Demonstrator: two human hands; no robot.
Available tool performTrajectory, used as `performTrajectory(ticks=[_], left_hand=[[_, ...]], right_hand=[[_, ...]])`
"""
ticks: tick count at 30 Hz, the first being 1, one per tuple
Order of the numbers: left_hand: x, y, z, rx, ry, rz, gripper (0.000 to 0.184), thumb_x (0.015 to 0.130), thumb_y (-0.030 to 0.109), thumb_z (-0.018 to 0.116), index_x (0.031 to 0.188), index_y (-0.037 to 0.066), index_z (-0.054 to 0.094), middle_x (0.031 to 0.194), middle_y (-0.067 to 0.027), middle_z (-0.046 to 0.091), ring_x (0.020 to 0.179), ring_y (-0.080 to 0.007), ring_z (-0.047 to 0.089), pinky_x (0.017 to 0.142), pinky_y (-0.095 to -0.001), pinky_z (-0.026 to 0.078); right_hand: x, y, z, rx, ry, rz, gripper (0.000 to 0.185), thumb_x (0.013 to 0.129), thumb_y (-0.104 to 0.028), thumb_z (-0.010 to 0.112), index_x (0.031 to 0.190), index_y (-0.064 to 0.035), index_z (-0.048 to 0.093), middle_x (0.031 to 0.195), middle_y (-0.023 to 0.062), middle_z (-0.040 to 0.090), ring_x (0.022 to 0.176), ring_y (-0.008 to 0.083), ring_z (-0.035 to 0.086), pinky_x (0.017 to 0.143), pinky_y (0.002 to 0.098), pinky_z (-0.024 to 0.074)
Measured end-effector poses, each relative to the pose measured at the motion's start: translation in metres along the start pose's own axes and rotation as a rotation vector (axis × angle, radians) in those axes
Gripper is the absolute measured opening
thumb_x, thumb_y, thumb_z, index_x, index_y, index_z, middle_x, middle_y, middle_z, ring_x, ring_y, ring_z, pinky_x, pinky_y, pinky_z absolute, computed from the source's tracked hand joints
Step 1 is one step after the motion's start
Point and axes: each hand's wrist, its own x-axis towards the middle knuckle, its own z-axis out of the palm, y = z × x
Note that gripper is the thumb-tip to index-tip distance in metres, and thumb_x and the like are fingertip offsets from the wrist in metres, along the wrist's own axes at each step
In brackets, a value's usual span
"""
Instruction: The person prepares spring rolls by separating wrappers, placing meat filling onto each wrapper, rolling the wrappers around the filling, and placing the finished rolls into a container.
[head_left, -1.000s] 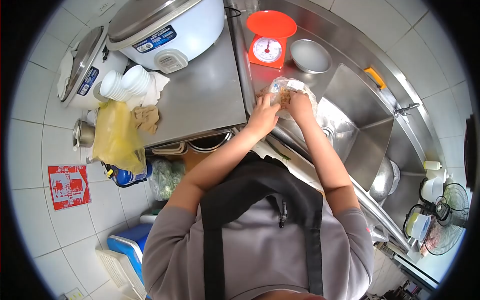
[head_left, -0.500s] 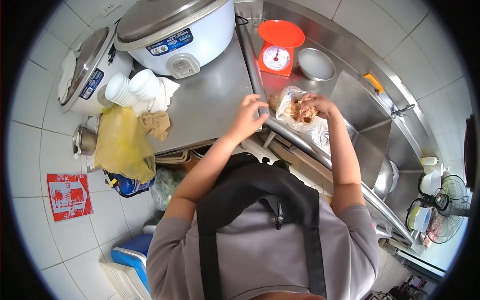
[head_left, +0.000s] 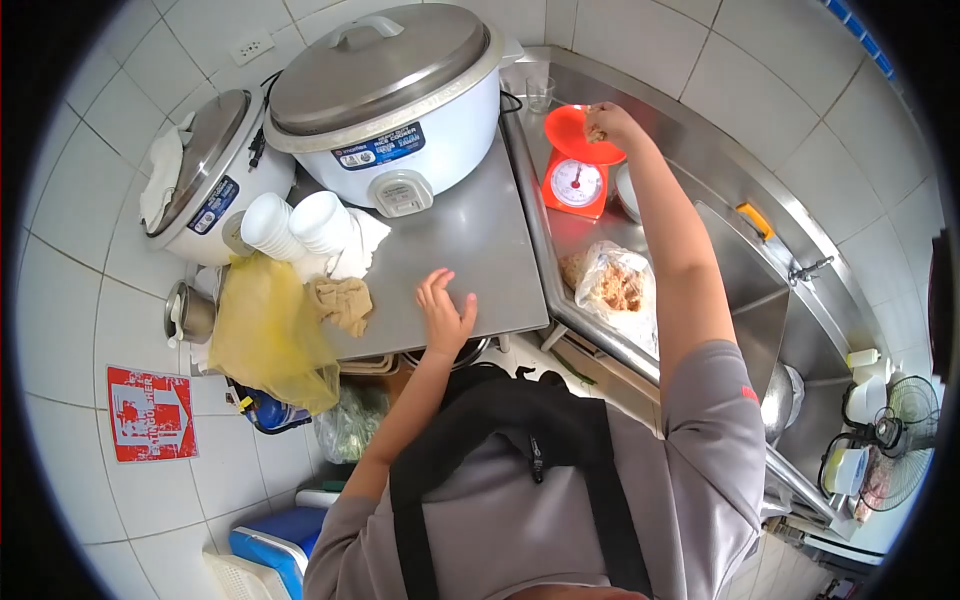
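Right hand [head_left: 610,125]: fingers pinched on a little food, over the red scale [head_left: 576,185]. Left hand [head_left: 445,312]: loosely open, empty, near the table [head_left: 475,245] edge. Food bag [head_left: 620,288]: open, beside the counter [head_left: 572,232] rim, apart from the scale.

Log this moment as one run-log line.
right hand: over scale pan, grip contents unclear | left hand: open over counter | bag: open, food inside | bowl: partly behind right arm

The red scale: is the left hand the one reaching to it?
No, the right hand is at the red scale, while the left hand is over the steel table.
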Motion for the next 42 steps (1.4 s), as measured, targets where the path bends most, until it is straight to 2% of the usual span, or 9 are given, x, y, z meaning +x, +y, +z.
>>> performTrajectory(ticks=[5, 11, 13, 17, 21, 25, 29, 36, 42], left_hand=[[0.000, 0.000, 0.003, 0.010, -0.044, 0.071, 0.046, 0.077, 0.023, 0.063, 0.114, 0.001, 0.047, 0.119, -0.0164, 0.047, 0.108, -0.0357, 0.042, 0.095, -0.0469, 0.031], [0.001, 0.005, -0.004, -0.003, -0.026, 0.057, 0.045, 0.076, 0.018, 0.065, 0.113, 0.002, 0.047, 0.118, -0.0162, 0.048, 0.108, -0.0353, 0.044, 0.094, -0.0451, 0.033], [0.000, 0.001, -0.007, -0.100, 0.024, 0.010, 0.043, 0.076, 0.015, 0.064, 0.113, 0.003, 0.046, 0.119, -0.0165, 0.047, 0.109, -0.0356, 0.042, 0.095, -0.0438, 0.033], [-0.005, -0.010, -0.057, -0.074, 0.222, -0.243, 0.029, 0.078, 0.013, 0.063, 0.103, 0.003, 0.053, 0.101, -0.0144, 0.055, 0.092, -0.0318, 0.053, 0.081, -0.0391, 0.043], [-0.048, -0.034, -0.162, 0.151, 0.233, -0.401, 0.014, 0.084, 0.015, 0.060, 0.082, 0.002, 0.059, 0.061, -0.0077, 0.057, 0.055, -0.0212, 0.055, 0.055, -0.0296, 0.044], [-0.095, -0.125, -0.229, 0.341, 0.158, -1.046, 0.028, 0.086, 0.025, 0.051, 0.083, 0.000, 0.063, 0.069, -0.0145, 0.064, 0.059, -0.0243, 0.064, 0.054, -0.0336, 0.049], [-0.053, -0.132, -0.254, 0.146, 0.085, -1.111, 0.027, 0.086, 0.019, 0.049, 0.100, 0.001, 0.063, 0.071, -0.0154, 0.065, 0.050, -0.0209, 0.062, 0.046, -0.0352, 0.047], [0.016, -0.168, -0.261, -0.523, 0.088, -0.806, 0.040, 0.089, 0.008, 0.043, 0.127, 0.007, 0.053, 0.082, -0.0041, 0.058, 0.071, -0.0098, 0.053, 0.063, -0.0254, 0.046], [-0.012, -0.180, -0.289, -0.395, 0.136, -1.067, 0.038, 0.087, 0.017, 0.053, 0.124, 0.008, 0.051, 0.093, -0.0059, 0.056, 0.090, -0.0136, 0.053, 0.081, -0.0273, 0.043]], right_hand=[[0.031, 0.026, 0.020, -0.726, 0.376, -0.145, 0.022, 0.087, -0.012, 0.052, 0.107, -0.0012, 0.055, 0.080, 0.0135, 0.068, 0.063, 0.0216, 0.065, 0.051, 0.0349, 0.0510], [0.020, -0.002, 0.030, -1.138, 0.248, 0.060, 0.026, 0.072, -0.031, 0.073, 0.073, -0.0046, 0.070, 0.074, 0.0126, 0.069, 0.072, 0.0251, 0.068, 0.066, 0.0397, 0.0521], [0.027, 0.009, 0.022, -1.233, 0.389, -0.287, 0.030, 0.074, -0.030, 0.072, 0.084, -0.0014, 0.067, 0.074, 0.0150, 0.067, 0.073, 0.0309, 0.067, 0.065, 0.0417, 0.0511], [0.038, 0.022, 0.010, -0.801, 0.126, -0.015, 0.037, 0.075, -0.028, 0.070, 0.098, -0.0006, 0.064, 0.090, 0.0195, 0.067, 0.087, 0.0323, 0.065, 0.072, 0.0423, 0.0500], [0.046, 0.023, -0.010, -1.128, 0.358, -0.401, 0.043, 0.076, -0.027, 0.071, 0.109, -0.0021, 0.061, 0.095, 0.0216, 0.065, 0.089, 0.0339, 0.062, 0.080, 0.0434, 0.0473], [0.057, 0.027, -0.022, -0.911, 0.731, -0.851, 0.049, 0.077, -0.031, 0.070, 0.114, -0.0017, 0.058, 0.094, 0.0143, 0.065, 0.084, 0.0275, 0.061, 0.077, 0.0397, 0.0482], [-0.041, -0.060, 0.096, 0.763, 0.006, -0.446, 0.034, 0.086, -0.026, 0.064, 0.109, -0.0011, 0.059, 0.075, -0.0009, 0.052, 0.062, 0.0081, 0.045, 0.055, 0.0232, 0.0387], [-0.170, -0.056, 0.465, 0.358, -1.305, 0.243, 0.022, 0.085, -0.017, 0.059, 0.106, -0.0103, 0.056, 0.069, -0.0050, 0.045, 0.052, 0.0039, 0.036, 0.042, 0.0193, 0.0268], [-0.152, -0.024, 0.564, 0.479, -1.094, 0.441, 0.056, 0.082, -0.010, 0.057, 0.133, -0.0081, 0.033, 0.060, -0.0002, 0.047, 0.044, 0.0078, 0.034, 0.039, 0.0218, 0.0251]])
